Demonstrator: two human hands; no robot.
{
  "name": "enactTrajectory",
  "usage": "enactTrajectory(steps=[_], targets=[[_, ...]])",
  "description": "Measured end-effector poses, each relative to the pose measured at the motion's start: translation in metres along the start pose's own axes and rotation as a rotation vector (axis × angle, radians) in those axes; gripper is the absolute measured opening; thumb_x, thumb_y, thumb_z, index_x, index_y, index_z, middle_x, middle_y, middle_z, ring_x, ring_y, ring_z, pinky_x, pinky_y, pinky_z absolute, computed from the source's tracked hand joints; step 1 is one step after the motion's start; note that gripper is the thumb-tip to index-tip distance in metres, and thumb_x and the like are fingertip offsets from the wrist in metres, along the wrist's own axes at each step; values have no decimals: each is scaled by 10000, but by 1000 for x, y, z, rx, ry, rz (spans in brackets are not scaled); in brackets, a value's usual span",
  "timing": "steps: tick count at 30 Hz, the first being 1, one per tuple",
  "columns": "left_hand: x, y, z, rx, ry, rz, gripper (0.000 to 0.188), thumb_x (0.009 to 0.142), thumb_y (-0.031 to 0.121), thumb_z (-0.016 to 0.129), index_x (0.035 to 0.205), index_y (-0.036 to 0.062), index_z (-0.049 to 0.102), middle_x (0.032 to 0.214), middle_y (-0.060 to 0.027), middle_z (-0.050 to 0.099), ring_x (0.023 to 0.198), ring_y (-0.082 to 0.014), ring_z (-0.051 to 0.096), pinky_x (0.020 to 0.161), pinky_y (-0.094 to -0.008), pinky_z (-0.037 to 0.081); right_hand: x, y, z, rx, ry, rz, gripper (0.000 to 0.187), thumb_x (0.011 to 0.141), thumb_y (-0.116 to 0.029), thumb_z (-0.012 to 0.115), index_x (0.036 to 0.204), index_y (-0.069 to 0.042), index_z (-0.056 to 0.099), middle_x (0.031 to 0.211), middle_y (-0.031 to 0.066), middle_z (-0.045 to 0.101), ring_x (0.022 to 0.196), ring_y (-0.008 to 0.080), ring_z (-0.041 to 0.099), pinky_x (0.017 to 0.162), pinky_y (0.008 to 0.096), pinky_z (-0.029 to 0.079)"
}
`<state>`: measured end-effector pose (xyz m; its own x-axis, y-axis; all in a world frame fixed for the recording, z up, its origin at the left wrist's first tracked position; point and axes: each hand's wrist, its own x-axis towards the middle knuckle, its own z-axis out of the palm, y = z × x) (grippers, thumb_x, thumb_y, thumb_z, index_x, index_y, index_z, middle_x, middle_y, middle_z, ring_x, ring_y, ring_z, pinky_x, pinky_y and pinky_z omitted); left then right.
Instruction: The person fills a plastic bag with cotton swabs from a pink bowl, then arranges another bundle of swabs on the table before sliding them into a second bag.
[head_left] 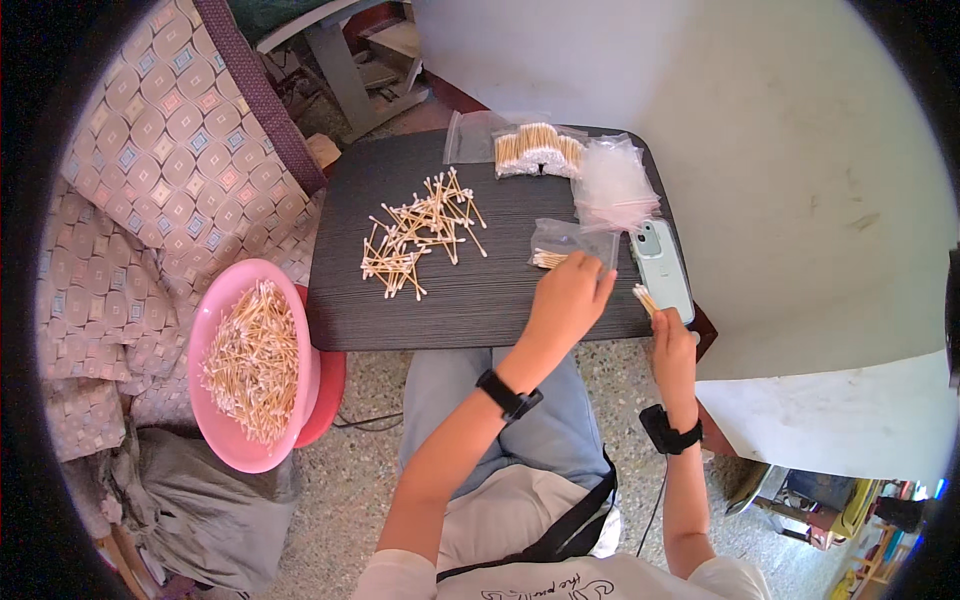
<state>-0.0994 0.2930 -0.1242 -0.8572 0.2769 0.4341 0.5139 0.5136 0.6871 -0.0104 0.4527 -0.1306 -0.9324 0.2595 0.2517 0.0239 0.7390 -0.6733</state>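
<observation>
Your right hand (674, 348) grips white-tipped wooden cotton swabs (644, 297) | your left hand (567, 298) is at clear plastic bag (572, 237), grip unclear | black wood-grain bench (470, 315) beneath

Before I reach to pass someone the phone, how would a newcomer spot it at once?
Find the dark tabletop and go to its right edge. The phone lies there, between the stack of clear bags above it in the picture and the right hand below. Unlike the bags, it is a solid, flat, pale mint-green slab with rounded corners.
</observation>
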Motion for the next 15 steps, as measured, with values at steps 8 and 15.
enactTrajectory(steps=[8,15], targets=[[13,-2,36,240,-70,-21,245,810,222,648,796,-13,578,754,-162,595,703,-333,616,604,-408,512,2,9,-10,61,-68,108,327,993,-255,423,836,19,508,636,198,502,543,335,485,515,386,392],[3,-12,29,146,-8,8,154,794,134,618,756,-4,561,731,-165,599,655,-337,614,575,-420,502,3,-4,-2,119,-79,70,330,990,-251,429,823,22,508,637,190,503,547,333,493,525,375,405]])
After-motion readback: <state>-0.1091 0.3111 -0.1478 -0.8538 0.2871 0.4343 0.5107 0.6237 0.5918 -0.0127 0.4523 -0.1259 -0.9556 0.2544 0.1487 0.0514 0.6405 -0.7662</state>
